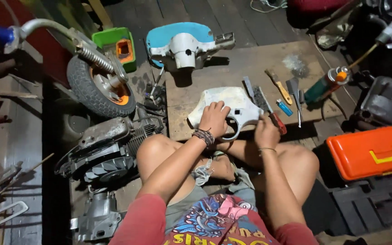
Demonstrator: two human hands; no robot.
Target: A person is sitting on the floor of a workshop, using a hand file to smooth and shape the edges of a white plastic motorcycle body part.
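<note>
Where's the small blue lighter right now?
The blue lighter lies on the wooden board, right of the red-handled wire brush and below the yellow-handled brush.

Right hand hides the red-handled tool's grasped end.

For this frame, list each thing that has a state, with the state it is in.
White panel: flat on the wooden board, pressed down by the left hand.
Right hand: closed on the red-handled tool.
Orange toolbox: lid shut.
Blue and white cowl: lying detached on the floor.
Wheel: off the ground, leaning.
Green tray: open.
</note>
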